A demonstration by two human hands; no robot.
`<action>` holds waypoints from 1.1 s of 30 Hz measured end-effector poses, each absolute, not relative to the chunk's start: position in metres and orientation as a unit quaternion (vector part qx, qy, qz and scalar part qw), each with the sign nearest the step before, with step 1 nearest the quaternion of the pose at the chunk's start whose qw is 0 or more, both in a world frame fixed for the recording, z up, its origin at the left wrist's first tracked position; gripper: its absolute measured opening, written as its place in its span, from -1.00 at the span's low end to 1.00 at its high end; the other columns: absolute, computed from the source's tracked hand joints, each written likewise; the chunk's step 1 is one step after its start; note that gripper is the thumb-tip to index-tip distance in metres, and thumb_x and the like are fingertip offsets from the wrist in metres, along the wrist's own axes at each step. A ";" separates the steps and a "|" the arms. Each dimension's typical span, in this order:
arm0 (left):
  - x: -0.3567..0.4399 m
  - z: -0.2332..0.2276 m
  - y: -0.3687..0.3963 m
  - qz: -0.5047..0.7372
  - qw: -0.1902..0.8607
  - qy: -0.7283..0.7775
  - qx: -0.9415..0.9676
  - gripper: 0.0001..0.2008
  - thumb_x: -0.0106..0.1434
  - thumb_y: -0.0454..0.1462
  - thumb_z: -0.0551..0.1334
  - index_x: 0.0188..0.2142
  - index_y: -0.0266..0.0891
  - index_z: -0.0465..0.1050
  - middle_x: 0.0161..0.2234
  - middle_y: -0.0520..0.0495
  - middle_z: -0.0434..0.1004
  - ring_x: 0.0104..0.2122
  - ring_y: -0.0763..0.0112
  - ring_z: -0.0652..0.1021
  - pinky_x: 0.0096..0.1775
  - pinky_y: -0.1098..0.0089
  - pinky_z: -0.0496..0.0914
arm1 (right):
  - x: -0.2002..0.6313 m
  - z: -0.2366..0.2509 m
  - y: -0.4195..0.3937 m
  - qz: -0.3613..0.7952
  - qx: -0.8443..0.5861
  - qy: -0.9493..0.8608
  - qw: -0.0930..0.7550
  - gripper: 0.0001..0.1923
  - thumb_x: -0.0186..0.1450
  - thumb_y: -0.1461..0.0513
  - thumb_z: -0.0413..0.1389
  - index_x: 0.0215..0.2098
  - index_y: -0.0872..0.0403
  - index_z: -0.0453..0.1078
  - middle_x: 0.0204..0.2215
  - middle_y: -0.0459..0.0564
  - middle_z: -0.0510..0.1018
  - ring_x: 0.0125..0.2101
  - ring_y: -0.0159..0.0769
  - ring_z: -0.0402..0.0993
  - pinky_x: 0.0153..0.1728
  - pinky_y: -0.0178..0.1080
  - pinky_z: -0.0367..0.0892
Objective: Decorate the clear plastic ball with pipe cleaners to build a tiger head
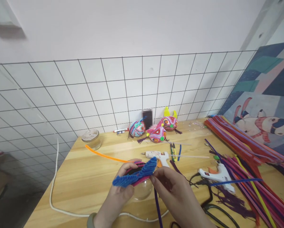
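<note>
Left hand (pixel 117 194) grips a clear, rounded craft piece (pixel 143 191) edged with magenta and black fuzzy strips, thumb below and fingers over its far side. Right hand (pixel 176 183) has its thumb and fingertips drawn together on the piece's right edge, beside the tip of a bright blue, wing-like fuzzy shape (pixel 146 170) lying across the top. The piece is held above the near part of a pale wooden surface (pixel 68 180). A dark purple fuzzy strip (pixel 157 207) runs down from near the right fingertips; an orange fuzzy strip (pixel 104 155) reaches away to the left.

Just beyond the hands lies a white glue gun (pixel 151 154), with a second white glue gun (pixel 220 173) to the right, near a bundle of multicoloured fuzzy strips (pixel 239 139). Three striped, fish-like ornaments (pixel 157 134) sit by the tiled wall (pixel 113 88), and a round lidded container (pixel 92 140) stands at far left.
</note>
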State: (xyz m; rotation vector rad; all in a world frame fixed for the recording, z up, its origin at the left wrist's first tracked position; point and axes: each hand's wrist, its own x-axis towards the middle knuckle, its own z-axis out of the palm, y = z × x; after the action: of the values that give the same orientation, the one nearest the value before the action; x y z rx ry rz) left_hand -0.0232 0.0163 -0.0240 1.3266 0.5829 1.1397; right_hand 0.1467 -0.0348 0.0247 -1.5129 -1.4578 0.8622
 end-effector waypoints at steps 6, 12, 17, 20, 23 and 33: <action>-0.021 -0.024 0.017 0.499 0.591 0.252 0.581 -0.61 0.09 0.03 0.24 -0.13 -0.06 0.44 0.03 -0.14 0.39 0.01 0.05 0.43 0.05 0.13 0.32 | 0.147 0.025 -0.035 0.345 -0.610 -0.582 0.413 -0.73 0.28 0.08 -0.02 -0.48 0.05 0.33 -0.57 -0.07 0.41 -0.52 -0.30 0.30 -0.50 -0.30 0.18; -0.022 -0.021 0.015 0.487 0.575 0.253 0.607 -0.66 0.15 -0.06 0.25 -0.08 -0.03 0.39 0.06 -0.12 0.39 0.07 0.08 0.40 0.04 0.19 0.34 | 0.148 0.024 -0.033 0.344 -0.616 -0.578 0.410 -0.71 0.28 0.06 -0.03 -0.48 0.06 0.32 -0.60 -0.10 0.36 -0.55 -0.32 0.25 -0.53 -0.31 0.14; -0.019 -0.016 0.011 0.498 0.560 0.259 0.609 -0.70 0.18 -0.16 0.26 -0.08 -0.03 0.38 0.08 -0.13 0.39 0.08 0.08 0.41 0.04 0.21 0.35 | 0.149 0.022 -0.032 0.341 -0.619 -0.576 0.411 -0.69 0.27 0.05 -0.03 -0.50 0.06 0.30 -0.62 -0.13 0.31 -0.56 -0.34 0.22 -0.55 -0.32 0.11; -0.017 -0.017 0.011 0.502 0.548 0.265 0.615 -0.72 0.19 -0.17 0.26 -0.09 -0.01 0.38 0.08 -0.11 0.40 0.07 0.11 0.43 0.02 0.24 0.36 | 0.149 0.022 -0.032 0.338 -0.624 -0.575 0.407 -0.69 0.27 0.05 -0.04 -0.51 0.06 0.29 -0.62 -0.13 0.31 -0.56 -0.34 0.22 -0.55 -0.33 0.10; -0.018 -0.016 0.010 0.496 0.537 0.270 0.626 -0.73 0.20 -0.18 0.24 -0.08 0.02 0.37 0.08 -0.09 0.40 0.07 0.14 0.43 0.03 0.27 0.35 | 0.149 0.021 -0.031 0.334 -0.626 -0.575 0.406 -0.69 0.27 0.05 -0.04 -0.51 0.05 0.29 -0.62 -0.13 0.31 -0.57 -0.34 0.22 -0.55 -0.33 0.10; -0.020 -0.017 0.008 0.460 0.509 0.311 0.657 -0.71 0.22 -0.27 0.22 -0.06 0.06 0.32 0.14 -0.05 0.29 0.12 0.20 0.36 0.06 0.31 0.32 | 0.149 0.015 -0.028 0.314 -0.639 -0.570 0.410 -0.73 0.27 0.08 -0.03 -0.53 0.03 0.23 -0.68 -0.18 0.28 -0.62 -0.36 0.21 -0.60 -0.35 0.05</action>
State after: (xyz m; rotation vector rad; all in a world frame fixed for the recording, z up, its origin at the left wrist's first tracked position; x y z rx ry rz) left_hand -0.0199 0.0079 -0.0170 1.5834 0.7482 1.1083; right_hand 0.1494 -0.0278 0.0149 -1.6095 -1.4346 0.7907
